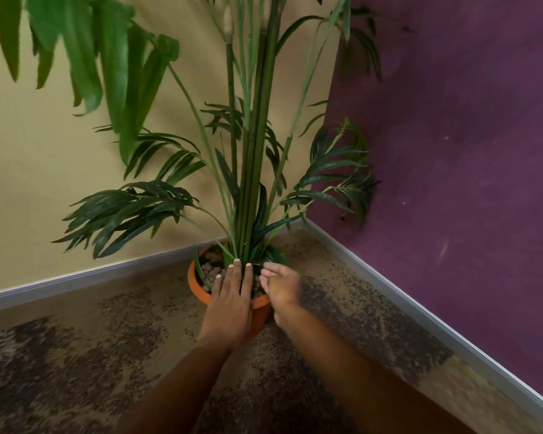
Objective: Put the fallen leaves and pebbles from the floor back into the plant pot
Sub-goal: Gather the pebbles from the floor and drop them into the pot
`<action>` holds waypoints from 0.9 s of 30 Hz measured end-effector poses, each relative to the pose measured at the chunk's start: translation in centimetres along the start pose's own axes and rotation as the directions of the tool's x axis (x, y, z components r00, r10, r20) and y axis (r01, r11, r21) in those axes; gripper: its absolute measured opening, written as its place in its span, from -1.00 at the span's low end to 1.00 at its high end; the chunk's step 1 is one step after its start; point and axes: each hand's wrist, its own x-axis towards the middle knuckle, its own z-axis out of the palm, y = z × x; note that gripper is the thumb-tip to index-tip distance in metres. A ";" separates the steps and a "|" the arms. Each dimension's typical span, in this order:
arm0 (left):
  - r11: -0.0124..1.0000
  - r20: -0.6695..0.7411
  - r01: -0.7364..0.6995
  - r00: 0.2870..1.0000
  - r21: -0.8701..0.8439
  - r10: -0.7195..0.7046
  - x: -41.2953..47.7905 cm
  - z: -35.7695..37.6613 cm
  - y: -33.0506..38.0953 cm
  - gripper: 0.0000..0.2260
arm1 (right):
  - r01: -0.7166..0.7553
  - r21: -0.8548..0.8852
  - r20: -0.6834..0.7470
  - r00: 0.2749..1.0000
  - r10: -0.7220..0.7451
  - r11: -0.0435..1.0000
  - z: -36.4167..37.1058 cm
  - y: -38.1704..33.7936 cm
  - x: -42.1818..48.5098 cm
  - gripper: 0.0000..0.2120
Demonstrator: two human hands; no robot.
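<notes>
Where the cream wall (pixel 44 183) meets the purple wall (pixel 467 151), a tall green palm-like plant (pixel 254 151) stands in the corner on a speckled brown and tan floor (pixel 107 355). Its stems rise from a round terracotta-orange plant pot (pixel 193 281), which sits on the floor close to the grey skirting board (pixel 389 277).

Inside the pot, small brownish rounded pebbles (pixel 209 270) cover the surface around the stems. Short green leaves (pixel 273 256) lie at the stem base on the right side; whether these are fallen or attached cannot be determined.

The left hand (pixel 229 302) lies flat, palm down, fingers extended over the near rim and the pebble surface. It grips nothing. The right hand (pixel 279 285) is loosely cupped over the right side of the pot, fingers partly curled. Motion blur prevents confirming whether it contains material.

Assessment: the step in hand appears to be depositing or levelling material in the pot. The floor pattern masks any loose pebbles, so remaining debris cannot be identified. The next move likely calls for withdrawing both hands clear of the rim and scanning the floor around the pot base.
</notes>
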 end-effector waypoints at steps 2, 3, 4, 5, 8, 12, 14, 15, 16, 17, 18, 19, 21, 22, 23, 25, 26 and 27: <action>0.999 0.015 -0.028 0.999 0.022 0.028 -0.1 0.3 0.6 -0.41 | 0.036 -0.042 0.020 0.999 -0.035 0.998 0.0 0.6 -0.1 -0.72; 0.999 0.023 -0.044 0.999 0.028 0.043 -0.2 0.4 1.0 -0.41 | 0.058 -0.065 0.009 0.998 -0.057 0.996 0.0 0.8 -0.1 -0.73; 0.998 0.045 -0.057 0.997 0.035 0.056 -0.3 0.4 1.4 -0.40 | 0.083 -0.083 -0.014 0.996 -0.084 0.993 -0.2 0.9 -0.1 -0.75; 0.996 0.053 -0.077 0.996 0.039 0.074 -0.5 0.3 1.9 -0.39 | 0.105 -0.099 -0.040 0.993 -0.110 0.990 -0.4 1.0 -0.1 -0.76; 0.980 -0.001 -0.174 0.985 0.095 0.175 -1.1 0.1 3.6 -0.32 | 0.149 -0.121 -0.100 0.982 -0.161 0.981 -1.7 1.6 0.3 -0.82; 0.935 -0.013 -0.324 0.944 0.146 0.329 -1.4 1.2 5.6 -0.51 | 0.139 -0.285 -0.154 0.970 -0.188 0.948 -5.0 3.0 1.7 -0.82; 0.938 0.007 -0.334 0.942 0.088 0.335 -1.2 2.7 6.4 -0.39 | 0.120 -0.379 -0.156 0.969 -0.192 0.917 -7.0 3.8 2.7 -0.83; 0.934 0.055 -0.347 0.938 0.085 0.343 -0.8 3.8 6.7 -0.34 | 0.116 -0.430 -0.141 0.971 -0.194 0.895 -8.1 4.3 3.4 -0.83; 0.921 0.092 -0.385 0.921 0.063 0.379 -0.5 5.2 7.1 -0.33 | 0.112 -0.481 -0.125 0.973 -0.194 0.870 -9.2 4.8 4.0 -0.82; 0.924 0.131 -0.383 0.916 0.015 0.378 -0.3 6.4 7.6 -0.34 | 0.105 -0.527 -0.114 0.975 -0.192 0.843 -10.2 5.3 4.6 -0.81; 0.935 0.157 -0.355 0.922 -0.018 0.354 -0.1 7.4 8.1 -0.36 | 0.098 -0.571 -0.107 0.976 -0.192 0.815 -11.3 5.9 5.2 -0.79; 0.949 0.176 -0.309 0.933 -0.054 0.314 0.1 8.5 8.6 -0.38 | 0.086 -0.616 -0.102 0.977 -0.188 0.783 -12.3 6.5 5.8 -0.78; 0.970 0.237 -0.212 0.942 -0.122 0.236 0.3 10.5 9.5 -0.40 | 0.058 -0.693 -0.086 0.983 -0.162 0.719 -14.2 7.7 6.9 -0.76; 0.975 0.269 -0.169 0.942 -0.144 0.203 0.4 11.4 9.7 -0.41 | 0.048 -0.726 -0.073 0.987 -0.146 0.686 -15.0 8.1 7.5 -0.77; 0.980 0.298 -0.130 0.939 -0.148 0.169 0.7 12.4 9.9 -0.42 | 0.045 -0.763 -0.052 0.990 -0.130 0.645 -15.8 8.5 8.1 -0.78; 0.986 0.346 -0.060 0.931 -0.155 0.111 1.3 14.1 10.2 -0.43 | 0.065 -0.846 0.015 0.995 -0.098 0.530 -16.9 9.1 9.2 -0.76; 0.988 0.369 -0.027 0.926 -0.155 0.083 1.6 15.0 10.3 -0.42 | 0.077 -0.884 0.047 0.996 -0.077 0.461 -17.4 9.3 9.8 -0.73; 0.988 0.381 0.003 0.923 -0.152 0.056 1.8 15.6 10.3 -0.42 | 0.085 -0.915 0.068 0.996 -0.056 0.395 -17.8 9.3 10.2 -0.70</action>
